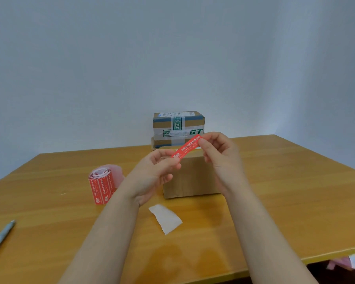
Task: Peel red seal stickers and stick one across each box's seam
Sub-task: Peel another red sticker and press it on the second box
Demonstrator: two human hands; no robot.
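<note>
Head view: both hands, left hand and right hand, pinch opposite ends of a red sticker above the plain box on the bench.

Light is even, soft and cool, fairly bright, with no hard shadows. Wall reads blue-grey: brighter patch above the desk's far right corner, darker toward the top left. Desk is glossy, with pale sheen bands on its left half and a faint forearm reflection near its front edge. Thin soft shadow at the base of the plain box. Wide-angle bowing curves the desk edges. Pen at the desk's left edge is smeared and stretched. Print on the red sticker is soft.
</note>
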